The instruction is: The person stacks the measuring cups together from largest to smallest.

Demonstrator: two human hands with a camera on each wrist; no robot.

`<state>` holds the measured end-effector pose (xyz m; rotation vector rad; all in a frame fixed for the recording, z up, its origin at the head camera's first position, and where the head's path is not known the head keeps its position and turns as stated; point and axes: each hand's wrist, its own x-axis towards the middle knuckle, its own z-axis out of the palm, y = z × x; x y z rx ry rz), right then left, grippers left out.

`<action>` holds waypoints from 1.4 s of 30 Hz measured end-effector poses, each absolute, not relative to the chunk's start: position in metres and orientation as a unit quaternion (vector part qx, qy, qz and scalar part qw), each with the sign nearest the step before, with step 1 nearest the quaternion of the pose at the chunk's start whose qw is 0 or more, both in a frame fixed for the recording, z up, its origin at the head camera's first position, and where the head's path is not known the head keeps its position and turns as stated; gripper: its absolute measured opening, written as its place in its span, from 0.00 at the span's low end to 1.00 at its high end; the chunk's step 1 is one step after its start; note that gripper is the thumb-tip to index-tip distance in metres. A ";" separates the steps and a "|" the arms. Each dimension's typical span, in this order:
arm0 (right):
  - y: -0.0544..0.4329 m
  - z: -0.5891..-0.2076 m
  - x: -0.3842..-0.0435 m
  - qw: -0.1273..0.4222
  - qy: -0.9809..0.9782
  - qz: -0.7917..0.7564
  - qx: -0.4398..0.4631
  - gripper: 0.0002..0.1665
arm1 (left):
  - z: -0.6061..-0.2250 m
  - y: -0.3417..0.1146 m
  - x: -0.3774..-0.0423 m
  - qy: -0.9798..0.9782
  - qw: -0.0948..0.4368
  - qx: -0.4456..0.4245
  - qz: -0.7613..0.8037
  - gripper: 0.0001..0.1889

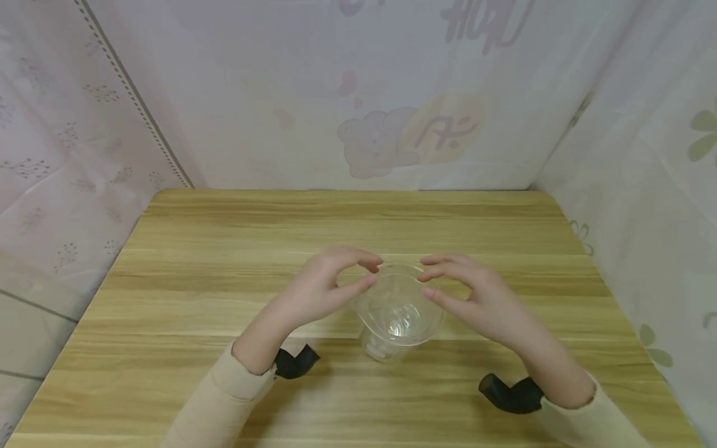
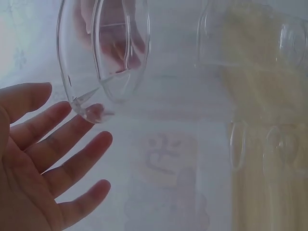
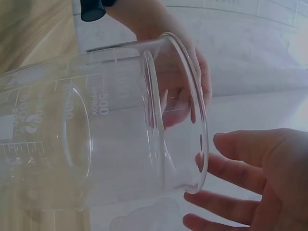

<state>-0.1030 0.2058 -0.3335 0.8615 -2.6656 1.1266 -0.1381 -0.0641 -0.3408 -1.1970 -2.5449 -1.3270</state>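
Note:
A clear glass beaker (image 1: 394,317) stands upright on the wooden table between the two hands. White graduations and the number 500 show on the beaker (image 3: 96,103) in the right wrist view. A second curved outline lies just inside its rim. The left hand (image 1: 327,283) is at the rim's left side, fingers spread and slightly bent; a fingertip of the left hand (image 2: 53,154) overlaps the rim in the left wrist view. Opposite, the right hand (image 1: 473,289) has its fingers apart, with fingertips (image 3: 192,196) right at the rim.
The wooden table (image 1: 235,224) reaches back to a pale patterned curtain (image 1: 252,93). Similar sheets hang along the left side (image 1: 61,174) and right side (image 1: 661,205). Dark bent pieces stick out at the left cuff (image 1: 295,362) and right cuff (image 1: 510,395).

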 end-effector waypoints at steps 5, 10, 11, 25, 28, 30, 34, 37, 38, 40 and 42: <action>0.208 -0.338 -0.102 0.099 -0.871 0.385 0.290 0.16 | -0.347 -0.072 -0.138 -0.810 0.023 -0.343 -0.476 0.11; 0.210 -0.345 -0.103 0.127 -0.857 0.411 0.283 0.19 | -0.353 -0.077 -0.138 -0.803 0.022 -0.305 -0.511 0.11; 0.210 -0.346 -0.103 0.131 -0.855 0.420 0.276 0.19 | -0.354 -0.077 -0.138 -0.803 0.022 -0.299 -0.515 0.12; 0.217 -0.371 -0.123 0.124 -0.832 0.509 0.183 0.14 | -0.376 -0.079 -0.155 -0.810 0.020 -0.238 -0.536 0.13; 0.219 -0.378 -0.129 0.111 -0.829 0.520 0.174 0.13 | -0.383 -0.080 -0.161 -0.808 0.008 -0.227 -0.544 0.14; 0.220 -0.383 -0.133 0.101 -0.828 0.525 0.170 0.13 | -0.387 -0.080 -0.166 -0.809 0.001 -0.220 -0.545 0.14; 0.222 -0.393 -0.142 0.078 -0.824 0.537 0.166 0.13 | -0.396 -0.079 -0.175 -0.811 -0.013 -0.209 -0.547 0.14; 0.223 -0.400 -0.147 0.057 -0.822 0.543 0.163 0.13 | -0.404 -0.078 -0.181 -0.808 -0.027 -0.202 -0.553 0.14; 0.223 -0.403 -0.149 0.052 -0.823 0.542 0.161 0.13 | -0.406 -0.077 -0.183 -0.806 -0.032 -0.199 -0.556 0.14; 0.223 -0.408 -0.153 0.042 -0.827 0.539 0.155 0.13 | -0.411 -0.076 -0.186 -0.805 -0.040 -0.196 -0.558 0.14; 0.223 -0.411 -0.156 0.035 -0.836 0.527 0.151 0.13 | -0.416 -0.074 -0.189 -0.807 -0.045 -0.197 -0.554 0.15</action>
